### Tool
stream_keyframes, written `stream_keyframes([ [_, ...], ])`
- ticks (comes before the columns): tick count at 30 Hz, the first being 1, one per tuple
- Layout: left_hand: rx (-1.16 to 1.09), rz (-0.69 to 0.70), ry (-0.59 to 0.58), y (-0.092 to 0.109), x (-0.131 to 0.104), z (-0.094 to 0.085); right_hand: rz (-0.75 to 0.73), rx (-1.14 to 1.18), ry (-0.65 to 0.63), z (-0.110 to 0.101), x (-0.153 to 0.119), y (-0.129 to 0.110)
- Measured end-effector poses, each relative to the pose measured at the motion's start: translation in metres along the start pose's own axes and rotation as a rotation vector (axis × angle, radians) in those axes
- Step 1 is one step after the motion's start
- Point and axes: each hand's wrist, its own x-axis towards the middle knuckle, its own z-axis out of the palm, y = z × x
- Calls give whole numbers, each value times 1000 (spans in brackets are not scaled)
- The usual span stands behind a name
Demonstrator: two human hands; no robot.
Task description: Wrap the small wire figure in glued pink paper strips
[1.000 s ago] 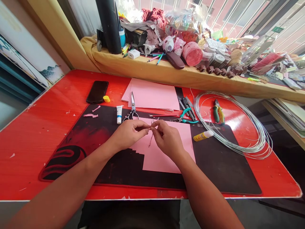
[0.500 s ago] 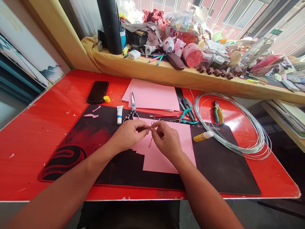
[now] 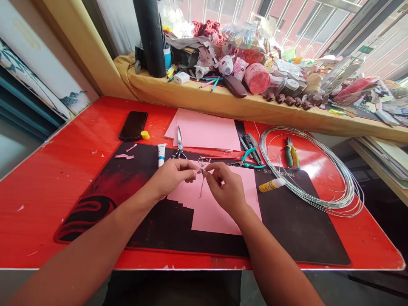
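Between my fingertips is a small wire piece wrapped with pink paper (image 3: 202,170), with a loop at its top and a thin strip hanging down. My left hand (image 3: 178,176) pinches it from the left. From the other side, the thumb and forefinger of my right hand (image 3: 225,182) are closed on it too. Below both hands lies a pink paper sheet (image 3: 219,216) with a stepped cut edge. Behind my left hand are scissors (image 3: 179,142) and a white glue tube (image 3: 161,154). Teal-handled pliers (image 3: 247,158) lie beyond my right hand.
A coil of silver wire (image 3: 346,182) lies at right around green-yellow pliers (image 3: 291,155). A yellow glue bottle (image 3: 270,185) rests on the black mat (image 3: 293,225). Stacked pink paper (image 3: 207,127), a phone (image 3: 133,126) and a yellow cap (image 3: 145,135) sit farther back. The windowsill (image 3: 197,91) is cluttered.
My fingertips have drawn slightly apart, and more of the wrapped wire piece shows between them. The whole view has shifted a little downward.
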Motion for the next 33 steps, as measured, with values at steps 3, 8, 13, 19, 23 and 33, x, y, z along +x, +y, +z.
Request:
stream_keyframes([
  [3, -32, -23, -32, 1, 0, -2, -63, -109, -67, 0, -1, 0],
  [8, -65, -52, -87, -2, 0, -5, -119, -195, -90, -1, 0, 0],
  [13, -97, -53, -156, -5, 1, -8, -154, -213, -97, -2, 1, 1],
  [19, -40, -62, -196, -3, 1, -9, -123, -259, -158, -4, 2, 0],
  [23, -25, -74, -197, -5, 2, -8, -110, -284, -199, -5, 2, 1],
  [33, -30, -120, -290, -2, 0, -14, -167, -303, -272, -5, 1, 0],
])
